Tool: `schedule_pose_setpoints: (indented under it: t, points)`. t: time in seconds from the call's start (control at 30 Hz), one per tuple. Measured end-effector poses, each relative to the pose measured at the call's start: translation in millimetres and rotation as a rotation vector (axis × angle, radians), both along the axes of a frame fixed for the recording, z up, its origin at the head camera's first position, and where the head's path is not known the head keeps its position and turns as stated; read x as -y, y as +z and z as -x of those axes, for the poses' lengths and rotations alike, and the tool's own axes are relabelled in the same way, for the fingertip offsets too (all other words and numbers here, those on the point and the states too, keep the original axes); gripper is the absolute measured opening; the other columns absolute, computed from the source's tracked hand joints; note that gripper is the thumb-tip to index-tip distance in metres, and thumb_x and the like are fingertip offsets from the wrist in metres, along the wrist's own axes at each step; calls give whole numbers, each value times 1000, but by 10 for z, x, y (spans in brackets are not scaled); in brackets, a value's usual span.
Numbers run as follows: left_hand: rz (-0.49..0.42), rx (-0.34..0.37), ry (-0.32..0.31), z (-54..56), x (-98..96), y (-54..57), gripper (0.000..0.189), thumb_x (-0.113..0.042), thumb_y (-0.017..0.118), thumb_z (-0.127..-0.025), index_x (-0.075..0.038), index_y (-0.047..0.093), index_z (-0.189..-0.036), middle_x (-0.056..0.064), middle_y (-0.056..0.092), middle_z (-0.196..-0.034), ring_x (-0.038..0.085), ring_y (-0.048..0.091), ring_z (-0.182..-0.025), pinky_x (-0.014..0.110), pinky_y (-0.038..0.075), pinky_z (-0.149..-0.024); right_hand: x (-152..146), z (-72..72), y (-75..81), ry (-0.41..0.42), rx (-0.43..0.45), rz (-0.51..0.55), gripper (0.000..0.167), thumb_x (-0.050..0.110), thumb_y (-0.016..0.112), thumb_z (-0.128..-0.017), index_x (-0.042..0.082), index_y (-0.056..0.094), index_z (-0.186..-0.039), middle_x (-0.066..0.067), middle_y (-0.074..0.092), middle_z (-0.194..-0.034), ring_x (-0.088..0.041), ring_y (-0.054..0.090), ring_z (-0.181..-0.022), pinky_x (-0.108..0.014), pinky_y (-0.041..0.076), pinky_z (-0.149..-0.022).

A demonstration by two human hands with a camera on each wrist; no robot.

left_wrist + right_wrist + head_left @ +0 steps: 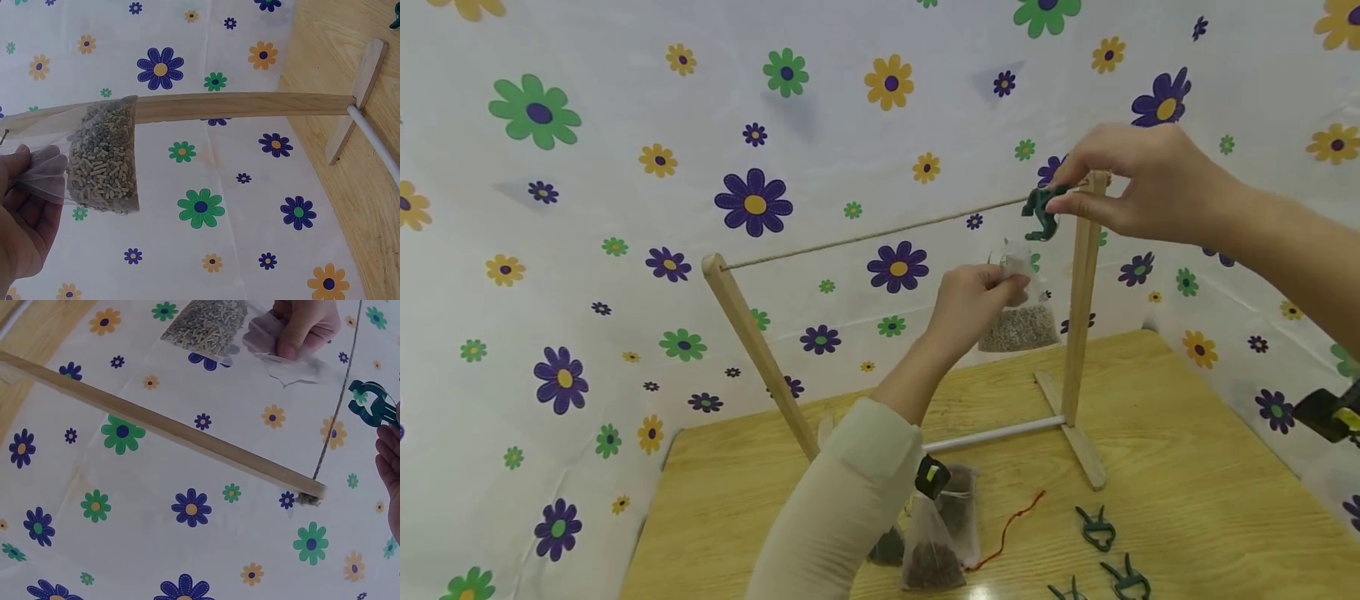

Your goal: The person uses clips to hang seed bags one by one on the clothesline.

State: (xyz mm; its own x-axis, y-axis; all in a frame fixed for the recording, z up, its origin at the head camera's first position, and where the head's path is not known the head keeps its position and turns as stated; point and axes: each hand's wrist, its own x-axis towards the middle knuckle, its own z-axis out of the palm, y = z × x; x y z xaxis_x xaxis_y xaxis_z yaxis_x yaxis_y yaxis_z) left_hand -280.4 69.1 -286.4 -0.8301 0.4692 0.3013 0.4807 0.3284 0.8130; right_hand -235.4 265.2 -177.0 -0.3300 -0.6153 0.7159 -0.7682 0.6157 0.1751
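Note:
My left hand pinches the gathered neck of a sheer bag holding pale, short pellets or cut stems. The bag hangs below the rope, near the right post of a wooden frame. Above it, my right hand pinches a dark green spring clip by its handles, close beside the rope's right end. In the right wrist view the clip's curved jaws stand apart, next to the rope, with nothing between them.
Several green clips lie at the table's front right. Sheer bags with dark contents and a red cord lie near the front middle. A white bar joins the frame's feet. Flowered cloth hangs behind.

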Motion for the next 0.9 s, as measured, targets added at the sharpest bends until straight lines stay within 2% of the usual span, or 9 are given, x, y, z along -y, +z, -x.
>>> schedule_pose_setpoints:
  t: [0.03, 0.1, 0.2, 0.27, 0.47, 0.57, 0.63, 0.77, 0.9]
  points:
    - [-11, -1, 9, 18, -15, 12, 24, -23, 60, -94, -3, 74, -92, 6, 74, -83, 9, 41, -46, 21, 27, -43, -7, 9, 28, -14, 4, 14, 63, 57, 42, -92, 0, 67, -83, -10, 68, -79, -19, 61, -69, -4, 38, -66]
    - [-38, 6, 32, 50, -39, 35, 23, -22, 61, -93, -3, 74, -91, 7, 73, -82, 4, 48, -49, 21, 27, -43, -15, 29, 73, -54, 22, 51, 53, 50, 53, -91, -1, 68, -84, -11, 69, -80, -22, 62, -69, -3, 37, -68]
    - [-63, 23, 58, 91, -65, 63, 22, -22, 63, -92, -4, 75, -90, 6, 73, -80, 3, 60, -59, 21, 30, -46, -12, 59, 116, -131, 91, 118, 32, 31, 69, -86, -1, 69, -86, -13, 71, -83, -26, 64, -75, -1, 33, -73]
    - [-75, 35, 70, 116, -80, 77, 22, -23, 64, -91, -4, 75, -89, 5, 73, -78, 4, 66, -70, 20, 34, -49, -4, 84, 134, -192, 150, 153, 19, 17, 75, -81, 0, 69, -87, -13, 71, -85, -26, 63, -79, 0, 32, -74]
    - [-82, 19, 87, 165, -133, 107, 22, -24, 65, -91, -5, 75, -88, 4, 73, -76, 16, 69, -73, 23, 29, -47, -9, 203, 159, -316, 350, 189, 17, 21, 71, -86, 4, 71, -87, -11, 70, -87, -15, 53, -74, -4, 37, -63]
    - [-66, 28, 100, 174, -173, 112, 22, -24, 65, -91, -5, 75, -90, 4, 73, -77, 17, 68, -72, 22, 32, -47, -29, 252, 158, -331, 455, 226, 20, 26, 69, -88, 6, 71, -86, -7, 68, -85, -12, 50, -75, -9, 41, -62]
    - [-42, 41, 109, 181, -202, 118, 22, -25, 65, -91, -5, 75, -92, 3, 73, -77, 13, 66, -70, 21, 35, -49, -37, 272, 156, -322, 514, 248, 22, 28, 67, -89, 7, 71, -87, -3, 67, -81, -13, 49, -75, -14, 43, -62]
    - [-20, 41, 104, 189, -251, 147, 23, -25, 64, -91, -5, 75, -92, 2, 73, -77, 9, 58, -61, 21, 34, -49, -39, 309, 152, -303, 582, 251, 23, 29, 66, -90, 7, 71, -88, 6, 65, -74, -17, 50, -72, -19, 44, -61]
    - [-28, 25, 105, 186, -288, 169, 23, -25, 64, -91, -6, 75, -90, 1, 73, -76, 11, 43, -54, 22, 30, -49, -40, 333, 124, -294, 597, 210, 21, 27, 66, -90, 7, 71, -86, 2, 68, -74, -16, 53, -70, -22, 44, -62]
